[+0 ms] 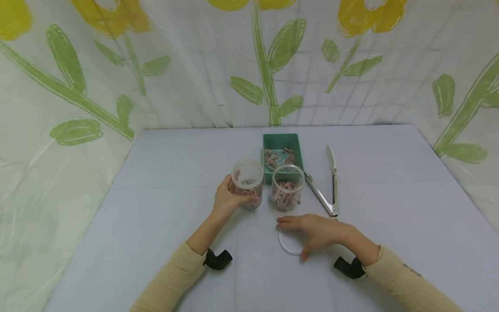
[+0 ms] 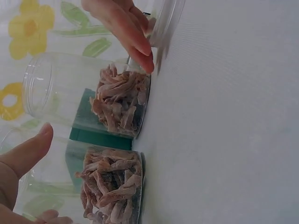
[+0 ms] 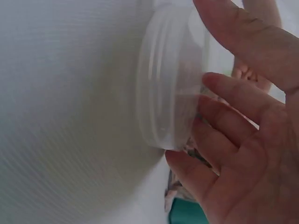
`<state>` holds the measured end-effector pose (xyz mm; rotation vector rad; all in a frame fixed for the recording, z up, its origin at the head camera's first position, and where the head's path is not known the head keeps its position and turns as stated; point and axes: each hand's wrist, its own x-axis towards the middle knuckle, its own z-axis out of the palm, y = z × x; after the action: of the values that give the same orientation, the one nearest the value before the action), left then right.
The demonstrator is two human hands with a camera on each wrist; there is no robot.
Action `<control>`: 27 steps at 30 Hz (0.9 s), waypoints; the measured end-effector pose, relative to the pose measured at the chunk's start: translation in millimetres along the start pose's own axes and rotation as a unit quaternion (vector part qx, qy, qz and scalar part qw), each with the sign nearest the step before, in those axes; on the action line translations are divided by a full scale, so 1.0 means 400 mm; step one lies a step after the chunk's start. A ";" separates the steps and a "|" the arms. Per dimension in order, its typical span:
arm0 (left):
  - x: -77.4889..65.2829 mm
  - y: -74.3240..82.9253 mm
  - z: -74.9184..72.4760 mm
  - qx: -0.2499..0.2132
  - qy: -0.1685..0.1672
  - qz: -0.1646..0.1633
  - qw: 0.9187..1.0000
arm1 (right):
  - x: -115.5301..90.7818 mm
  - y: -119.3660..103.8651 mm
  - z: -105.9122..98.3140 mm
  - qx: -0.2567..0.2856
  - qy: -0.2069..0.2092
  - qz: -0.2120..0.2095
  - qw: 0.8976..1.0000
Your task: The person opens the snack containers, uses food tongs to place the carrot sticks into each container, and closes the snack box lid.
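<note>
My left hand (image 1: 230, 199) grips a clear plastic jar (image 1: 248, 184) with a milky top, the thumb across its near side. Pinkish-brown strips (image 2: 114, 189) fill the lower part of this jar. Just to its right stands a second clear jar (image 1: 286, 197), uncovered and partly filled with similar strips (image 2: 119, 100). Nearer to me, a translucent round lid (image 1: 289, 250) lies on the table. Over it my right hand (image 1: 317, 232) spreads its fingers, with fingertips right at the lid (image 3: 161, 79) in the right wrist view. Part of the lid is hidden under that hand.
Behind the jars is a green rectangular tray (image 1: 280, 140) holding two small heaps of strips. Metal tongs (image 1: 335, 188) lie spread to the right of the uncovered jar. A flower-painted sheet (image 1: 187, 86) hangs beyond the table's back edge.
</note>
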<state>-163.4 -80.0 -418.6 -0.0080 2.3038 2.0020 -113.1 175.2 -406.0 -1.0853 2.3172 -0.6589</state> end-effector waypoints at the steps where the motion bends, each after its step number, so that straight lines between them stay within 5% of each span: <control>1: -0.001 -0.001 -0.003 0.004 -0.007 0.002 1.000 | 0.000 0.000 0.002 0.001 -0.004 0.008 1.000; 10: 0.007 0.008 -0.048 0.051 -0.103 0.004 0.993 | -0.002 0.009 0.004 -0.028 0.005 -0.004 1.000; 14: -0.006 0.048 -0.081 0.070 -0.135 0.009 0.988 | -0.030 0.023 -0.027 0.008 0.015 -0.003 1.000; 20: -0.064 0.133 -0.126 0.029 -0.134 0.074 0.988 | -0.111 0.052 -0.122 0.079 0.029 0.011 0.996; 23: -0.108 0.173 -0.135 -0.021 -0.164 0.116 0.979 | -0.149 0.066 -0.169 0.082 0.053 0.024 0.995; 27: -0.160 0.204 -0.123 -0.054 -0.236 0.169 0.955 | -0.179 0.080 -0.216 0.078 0.094 0.050 0.991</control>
<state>-107.9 -120.5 -326.6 0.8144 1.9844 1.9831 -143.8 269.0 -343.3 -0.8628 2.4123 -0.9209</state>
